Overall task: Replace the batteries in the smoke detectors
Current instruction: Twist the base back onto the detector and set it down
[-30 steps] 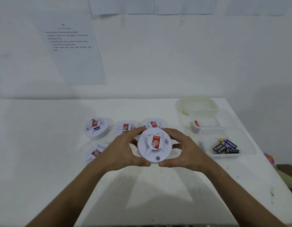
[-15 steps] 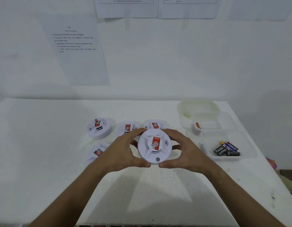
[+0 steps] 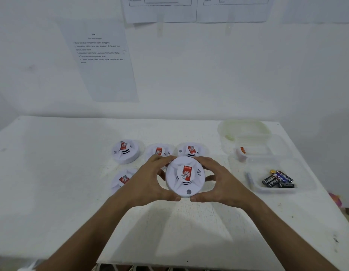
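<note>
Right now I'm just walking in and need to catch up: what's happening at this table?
A person grips one smoke detector with the left hand and the right hand, face up and still closed. Four more detectors lie behind and left. Batteries wait in a clear tray at the right.

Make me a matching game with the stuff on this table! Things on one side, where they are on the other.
Things:
1. held detector
2. batteries
3. greenish tub
4. paper sheet

Places:
A. on the wall
B. in the clear tray on the right
C. between the left hand and the right hand
D. at the table's far right corner

Pairs: 1-C, 2-B, 3-D, 4-A
</note>
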### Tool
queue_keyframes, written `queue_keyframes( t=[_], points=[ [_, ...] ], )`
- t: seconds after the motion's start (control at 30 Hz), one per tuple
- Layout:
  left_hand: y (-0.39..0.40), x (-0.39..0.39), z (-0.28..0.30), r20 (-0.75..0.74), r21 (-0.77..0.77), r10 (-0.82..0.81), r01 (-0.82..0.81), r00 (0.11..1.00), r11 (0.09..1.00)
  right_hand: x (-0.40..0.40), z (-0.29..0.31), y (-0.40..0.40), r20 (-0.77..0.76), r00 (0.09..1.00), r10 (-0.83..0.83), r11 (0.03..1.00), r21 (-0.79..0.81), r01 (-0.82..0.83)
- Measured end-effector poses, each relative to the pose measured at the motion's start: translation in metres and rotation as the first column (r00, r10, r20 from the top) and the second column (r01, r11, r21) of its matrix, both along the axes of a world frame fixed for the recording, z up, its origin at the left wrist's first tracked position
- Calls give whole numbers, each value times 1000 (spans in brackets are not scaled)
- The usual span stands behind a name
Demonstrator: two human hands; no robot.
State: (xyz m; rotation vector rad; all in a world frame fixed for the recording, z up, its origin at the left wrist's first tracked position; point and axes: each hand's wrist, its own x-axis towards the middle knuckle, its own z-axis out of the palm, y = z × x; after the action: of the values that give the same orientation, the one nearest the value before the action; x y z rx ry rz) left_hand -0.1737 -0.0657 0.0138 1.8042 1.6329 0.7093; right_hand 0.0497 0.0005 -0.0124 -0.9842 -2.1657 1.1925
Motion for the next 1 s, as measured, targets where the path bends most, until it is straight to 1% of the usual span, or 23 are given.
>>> queue_keyframes(
  t=[0.27,0.53,0.7,0.77,0.9,1.0],
  points=[
    [2,0,-6,-24,-4,12,-12,1000,1000,-3,-5,3,23,1000,-7,1000,17,7],
    [5,-2,-18,3,-37,-9,9,1000,999,-1,-20,6,75,997,-25,998,60,20],
    [7,-4,-26,-59,-57,6,-9,998,998,-6,-26,8,98,994,-41,997,74,34],
    [7,-4,-32,-88,-78,32,-39,996,996,-10,-30,8,132,991,-34,998,59,26],
    [7,2,-49,-93,-103,71,-80,993,991,-19,-37,5,242,970,-23,996,92,0],
    [8,1,-56,-50,-145,114,-120,992,982,-23,-42,4,307,951,-25,994,108,-8]
  ],
)
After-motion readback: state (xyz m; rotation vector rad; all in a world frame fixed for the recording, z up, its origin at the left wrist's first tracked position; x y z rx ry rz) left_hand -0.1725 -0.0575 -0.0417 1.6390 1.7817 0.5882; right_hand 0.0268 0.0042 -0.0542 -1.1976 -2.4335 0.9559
